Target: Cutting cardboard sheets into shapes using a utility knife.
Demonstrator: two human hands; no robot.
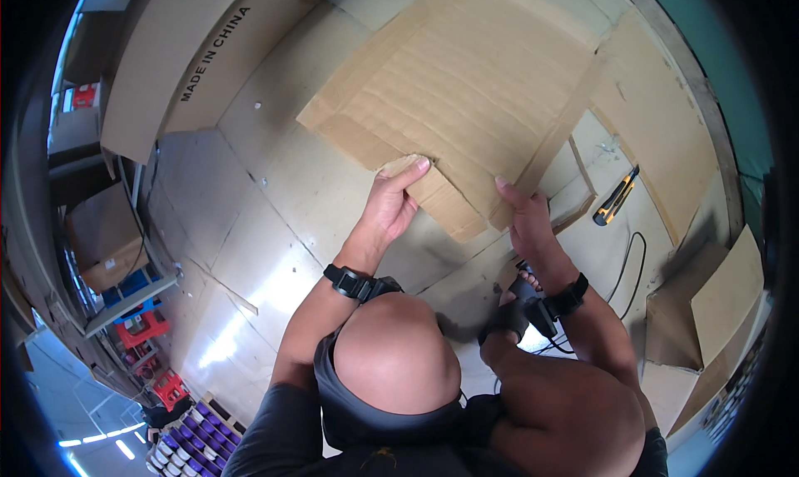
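A large creased sheet of brown cardboard (491,77) spreads out in front of me, over the tiled floor. With my left hand (394,202) I pinch a flap at its near left edge, thumb on top and fingers underneath. The flap (449,201) is partly cut or torn from the sheet along a slit. My right hand (528,217) grips the near right corner, its thumb lying on the upper face and its other fingers hidden below. A yellow and black utility knife (617,197) lies on the floor to the right of my right hand.
Another flat cardboard piece (657,127) lies at the right, near a green wall. An open cardboard box (703,302) stands at the lower right, with a black cable (637,265) beside it. A big printed carton (200,69) and a metal rack (137,302) stand left, near red stools (171,389).
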